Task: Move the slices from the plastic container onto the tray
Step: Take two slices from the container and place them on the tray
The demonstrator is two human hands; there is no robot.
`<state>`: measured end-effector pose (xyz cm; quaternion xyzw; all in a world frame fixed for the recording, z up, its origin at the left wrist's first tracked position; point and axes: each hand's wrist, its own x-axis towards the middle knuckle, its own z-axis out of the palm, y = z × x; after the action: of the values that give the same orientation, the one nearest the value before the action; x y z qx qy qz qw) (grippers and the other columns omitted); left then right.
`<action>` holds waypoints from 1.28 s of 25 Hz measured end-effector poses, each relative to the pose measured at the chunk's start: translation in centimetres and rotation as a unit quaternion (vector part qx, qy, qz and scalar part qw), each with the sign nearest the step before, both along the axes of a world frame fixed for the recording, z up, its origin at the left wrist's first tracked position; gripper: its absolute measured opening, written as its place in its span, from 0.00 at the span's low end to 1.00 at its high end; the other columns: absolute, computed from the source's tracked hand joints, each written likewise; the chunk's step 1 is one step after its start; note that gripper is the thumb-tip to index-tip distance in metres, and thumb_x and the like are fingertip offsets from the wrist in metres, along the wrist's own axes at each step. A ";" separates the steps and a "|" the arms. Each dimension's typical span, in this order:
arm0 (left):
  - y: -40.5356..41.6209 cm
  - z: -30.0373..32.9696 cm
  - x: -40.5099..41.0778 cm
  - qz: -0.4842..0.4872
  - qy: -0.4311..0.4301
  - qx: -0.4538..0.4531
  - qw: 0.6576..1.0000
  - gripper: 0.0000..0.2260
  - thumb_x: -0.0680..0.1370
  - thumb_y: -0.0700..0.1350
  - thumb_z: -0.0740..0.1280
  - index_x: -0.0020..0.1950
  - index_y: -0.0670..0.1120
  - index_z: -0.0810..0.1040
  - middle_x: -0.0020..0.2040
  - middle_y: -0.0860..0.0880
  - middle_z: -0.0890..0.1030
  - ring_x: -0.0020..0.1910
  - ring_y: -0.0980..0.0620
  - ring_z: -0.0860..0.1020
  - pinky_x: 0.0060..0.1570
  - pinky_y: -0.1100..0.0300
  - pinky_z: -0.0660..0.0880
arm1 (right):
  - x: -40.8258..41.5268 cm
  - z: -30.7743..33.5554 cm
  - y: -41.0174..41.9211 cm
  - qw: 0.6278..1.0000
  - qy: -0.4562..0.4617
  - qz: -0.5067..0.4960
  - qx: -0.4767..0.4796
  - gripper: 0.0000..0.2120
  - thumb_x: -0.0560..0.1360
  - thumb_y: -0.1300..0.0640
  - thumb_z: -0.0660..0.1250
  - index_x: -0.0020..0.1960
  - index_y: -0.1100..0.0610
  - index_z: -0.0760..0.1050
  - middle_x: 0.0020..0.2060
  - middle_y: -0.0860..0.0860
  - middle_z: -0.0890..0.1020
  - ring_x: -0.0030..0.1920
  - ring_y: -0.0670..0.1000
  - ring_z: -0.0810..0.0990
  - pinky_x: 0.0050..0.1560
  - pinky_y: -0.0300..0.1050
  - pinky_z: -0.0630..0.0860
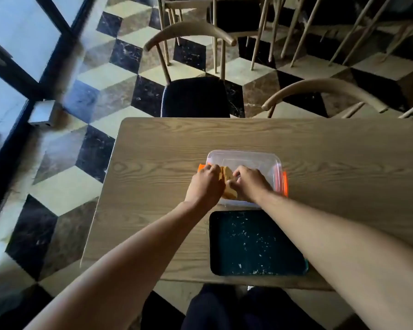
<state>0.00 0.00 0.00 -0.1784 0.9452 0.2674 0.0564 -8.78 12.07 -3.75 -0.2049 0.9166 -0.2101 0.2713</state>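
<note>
On the wooden table (153,148), a clear plastic container (253,163) with orange clips is set at 12 o'clock from the dark tray (255,244), the 2 almost touching edge to edge. The slices (229,181), tan and bread-like, are seen at the container's 8 o'clock corner, bunched between the 2 hands. How many there are cannot be told, since most of the stack is covered.

The left hand (206,183) is curled against the stack from its 9 o'clock side, and the right hand (249,183) is curled against it from 3 o'clock. Both are closed around the slices, though the fingertips are hidden, so the firmness of the hold cannot be judged. The tray is bare except for pale crumbs or flecks, so none of the slices appears to have been moved yet.

The slices are judged to be light, soft and easily crushed or torn, with little slipperiness. A broad, gentle hold on the 2 opposite flat faces of the stack would be favoured over pinching a crust, and support under the lower edge would be needed while they are carried toward 6 o'clock over the container wall.
</note>
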 end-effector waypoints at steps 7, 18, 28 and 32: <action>0.8 -2.2 -2.2 0.056 -0.035 0.012 0.998 0.05 0.76 0.38 0.67 0.41 0.45 0.73 0.43 0.46 0.74 0.39 0.47 0.69 0.35 0.58 0.60 | -1.1 -2.3 -1.1 0.995 -0.076 -0.058 -0.017 0.18 0.73 0.43 0.70 0.51 0.56 0.74 0.47 0.55 0.81 0.44 0.56 0.77 0.44 0.49 0.73; 4.3 -3.0 -3.7 0.183 -0.049 0.021 0.982 0.08 0.72 0.35 0.60 0.47 0.43 0.76 0.43 0.44 0.82 0.44 0.41 0.78 0.40 0.48 0.77 | -2.4 -3.1 -0.2 0.988 -0.115 -0.078 -0.060 0.17 0.75 0.48 0.66 0.57 0.59 0.73 0.48 0.57 0.82 0.42 0.55 0.78 0.37 0.45 0.70; 6.3 -4.6 -4.7 0.180 -0.016 0.038 0.983 0.16 0.75 0.36 0.67 0.62 0.40 0.72 0.60 0.39 0.73 0.53 0.38 0.76 0.49 0.53 0.70 | -2.6 -3.0 1.8 0.977 -0.133 -0.165 -0.037 0.14 0.77 0.49 0.63 0.56 0.59 0.73 0.50 0.58 0.82 0.44 0.58 0.80 0.45 0.49 0.77; 6.6 -5.1 -5.0 0.197 -0.044 0.033 0.979 0.15 0.75 0.37 0.66 0.61 0.38 0.71 0.59 0.37 0.74 0.55 0.37 0.76 0.50 0.53 0.69 | -2.3 -3.1 2.1 0.981 -0.112 -0.154 -0.021 0.19 0.76 0.50 0.69 0.59 0.61 0.72 0.54 0.59 0.81 0.50 0.60 0.81 0.45 0.48 0.75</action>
<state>-4.99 6.56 -5.11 -0.3707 0.8787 0.2965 0.0499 -11.05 14.16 -6.87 -0.0416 0.8967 -0.2898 0.3320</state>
